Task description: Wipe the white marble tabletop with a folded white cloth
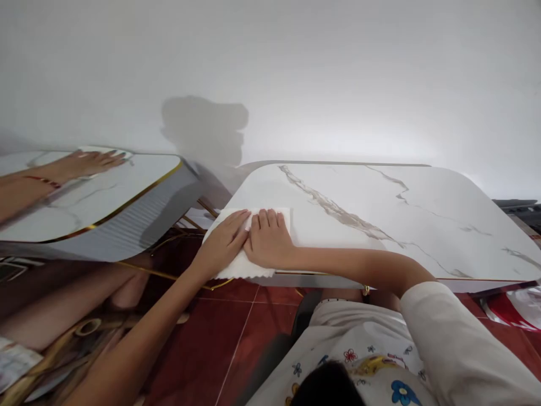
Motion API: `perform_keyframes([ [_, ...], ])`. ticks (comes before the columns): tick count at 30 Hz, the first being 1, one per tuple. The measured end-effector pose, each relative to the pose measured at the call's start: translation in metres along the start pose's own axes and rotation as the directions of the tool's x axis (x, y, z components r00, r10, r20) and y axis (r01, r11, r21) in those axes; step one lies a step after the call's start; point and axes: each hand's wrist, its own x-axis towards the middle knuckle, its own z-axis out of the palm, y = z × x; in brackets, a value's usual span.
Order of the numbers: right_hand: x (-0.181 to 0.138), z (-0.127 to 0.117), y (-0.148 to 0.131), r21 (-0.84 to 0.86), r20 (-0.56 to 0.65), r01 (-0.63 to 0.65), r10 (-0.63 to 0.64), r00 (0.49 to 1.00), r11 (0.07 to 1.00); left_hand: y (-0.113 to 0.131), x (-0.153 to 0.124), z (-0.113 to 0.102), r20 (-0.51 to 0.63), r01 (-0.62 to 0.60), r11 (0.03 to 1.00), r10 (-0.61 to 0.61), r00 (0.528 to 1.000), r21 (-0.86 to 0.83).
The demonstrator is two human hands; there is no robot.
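Both of my hands lie flat on a white cloth (253, 270) with a scalloped lower edge, its thin material looking like either fabric or paper towel. The cloth is spread over the left end of a white marble-patterned tabletop (346, 197) and hangs slightly past its near edge. My left hand (222, 242) rests on the cloth's left side, fingers stretched forward. Beside it, my right hand (270, 239) presses palm down, its fingers pointing away from me. The two hands touch near the thumbs.
Another person's hand (93, 162) lies on a white cloth (105, 149) on a second marble-patterned table (91, 197) to the left. A pale wall (316, 79) stands behind both tables. Below are red floor tiles (228, 332) and gold table legs (147, 270).
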Motion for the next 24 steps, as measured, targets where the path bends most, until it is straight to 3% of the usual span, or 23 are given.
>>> perform_keyframes([
  [5, -0.022, -0.012, 0.009, 0.009, 0.035, 0.021, -0.021, 0.999, 1.0, 0.03, -0.008, 0.003, 0.0, 0.031, 0.999, -0.031, 1.0, -0.003],
  [11, -0.032, -0.023, 0.037, 0.002, 0.088, -0.023, 0.023, 0.996, 1.0, 0.065, 0.012, 0.015, -0.021, 0.006, 0.998, -0.007, 1.0, -0.057],
  [16, 0.002, -0.018, 0.069, -0.059, 0.082, -0.036, 0.04, 0.996, 0.998, 0.056, 0.058, 0.024, -0.034, -0.008, 0.991, 0.003, 0.999, -0.132],
  [21, 0.056, -0.011, 0.112, -0.07, 0.065, -0.075, 0.08, 0.995, 0.995, 0.038, 0.125, 0.038, -0.034, -0.013, 0.984, 0.007, 0.999, -0.179],
  [24, 0.082, -0.01, 0.138, -0.08, 0.084, -0.107, 0.114, 0.99, 0.991, 0.032, 0.164, 0.048, -0.047, -0.079, 0.98, 0.071, 0.996, -0.182],
])
